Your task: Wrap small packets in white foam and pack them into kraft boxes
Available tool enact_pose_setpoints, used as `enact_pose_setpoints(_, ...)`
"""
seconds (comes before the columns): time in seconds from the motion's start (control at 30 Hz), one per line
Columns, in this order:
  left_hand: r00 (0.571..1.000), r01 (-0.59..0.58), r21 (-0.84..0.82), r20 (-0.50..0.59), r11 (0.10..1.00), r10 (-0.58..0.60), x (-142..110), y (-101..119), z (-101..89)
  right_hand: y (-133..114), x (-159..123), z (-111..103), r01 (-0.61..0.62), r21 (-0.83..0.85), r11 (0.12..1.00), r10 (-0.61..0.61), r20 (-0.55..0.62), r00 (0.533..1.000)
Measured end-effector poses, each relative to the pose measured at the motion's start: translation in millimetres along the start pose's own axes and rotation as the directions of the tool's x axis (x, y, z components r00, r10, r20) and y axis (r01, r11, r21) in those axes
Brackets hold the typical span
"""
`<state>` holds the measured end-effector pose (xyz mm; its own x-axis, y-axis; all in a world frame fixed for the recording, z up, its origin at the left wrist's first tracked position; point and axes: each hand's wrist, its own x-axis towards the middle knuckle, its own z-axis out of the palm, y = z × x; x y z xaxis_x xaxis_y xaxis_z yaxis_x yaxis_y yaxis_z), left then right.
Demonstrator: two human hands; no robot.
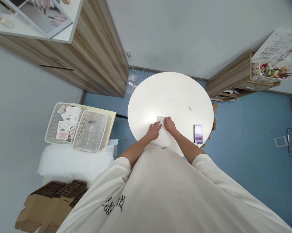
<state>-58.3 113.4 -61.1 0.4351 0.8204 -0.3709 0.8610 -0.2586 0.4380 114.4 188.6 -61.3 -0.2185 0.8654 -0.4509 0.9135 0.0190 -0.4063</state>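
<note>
1. On the round white desk: one small white packet, one phone with its screen blurred, two hands.
2. Beside the desk to the left: two mesh baskets, one with small cards, one with clear pieces; one opened cardboard box lower down.
3. Hard to make out: packet nearly the desk's colour, edges faint, contents unreadable; near rim of desk hidden by the white shirt.
4. Left hand flat just beside the packet's lower left, fingers together, touching it.
5. Right hand at the packet's right edge, fingers pinched on that edge.
6. Phone well apart to the right of both hands.
</note>
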Motion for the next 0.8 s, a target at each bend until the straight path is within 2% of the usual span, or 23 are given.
enact_pose_setpoints(0.17, 0.999, -0.033, -0.012, 0.032, 0.999, 0.033, -0.7, -5.3, -1.6, 1.5, -23.8, 15.1, -0.046, 0.103, 0.994, 0.048, -0.015, 0.999)
enact_pose_setpoints(0.3, 0.999, -0.041, -0.064, 0.025, 0.997, 0.043, -3.8, -10.2, -3.7, -6.3, -26.4, 24.9, -0.151, 0.195, 0.969, 0.152, 0.007, 0.988)
enact_pose_setpoints(0.4, 0.999, -0.036, -0.090, 0.015, 0.995, 0.037, -10.0, -18.6, -5.7, -17.9, -24.9, 29.8, -0.168, 0.267, 0.949, 0.168, 0.022, 0.986)
enact_pose_setpoints(0.53, 1.000, 0.012, -0.109, 0.000, 0.994, -0.012, -25.9, -39.3, -10.0, -44.8, -21.4, 38.6, -0.133, 0.304, 0.943, 0.127, 0.039, 0.991)
enact_pose_setpoints(0.8, 0.987, 0.153, -0.118, -0.034, 0.981, -0.158, -75.3, -99.7, -16.1, -119.5, -8.4, 70.5, 0.025, 0.216, 0.976, -0.049, 0.104, 0.993)
